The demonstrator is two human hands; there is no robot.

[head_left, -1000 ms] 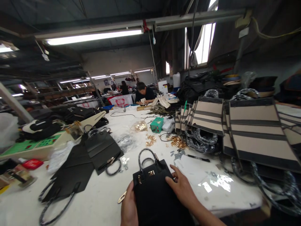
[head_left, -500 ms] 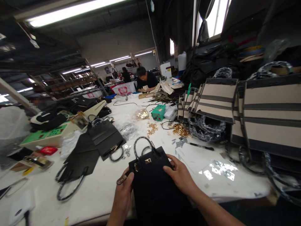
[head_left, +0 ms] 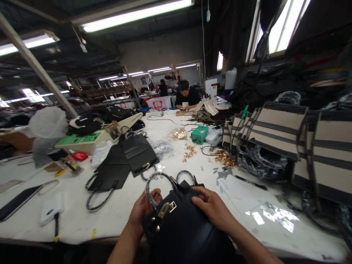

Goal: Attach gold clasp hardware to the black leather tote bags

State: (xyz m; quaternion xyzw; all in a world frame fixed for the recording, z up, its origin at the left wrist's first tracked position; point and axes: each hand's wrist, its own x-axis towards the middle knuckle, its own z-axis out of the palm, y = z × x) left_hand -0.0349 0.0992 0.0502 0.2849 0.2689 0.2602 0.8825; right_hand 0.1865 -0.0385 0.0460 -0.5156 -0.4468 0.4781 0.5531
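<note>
A black handbag leans toward me at the table's near edge, its twin handles in clear wrap and gold-coloured hardware on its front. My left hand is closed at the bag's upper left side, its fingers curled behind the near handle and partly hidden. A gold turn-lock plate sits near the top edge, beside a strap with a metal end. My right hand pinches the upper right edge, thumb on the front and fingers behind.
Other black bags lie to the left, near a phone and a white power bank. Gold fittings, a green box and shiny metal plates are ahead and right. Striped bags stand at right. Someone sits across the table.
The bag has tilted and turned, its handles now spread apart. My left hand has shifted from the strap end to behind the near handle. The view has swung left.
</note>
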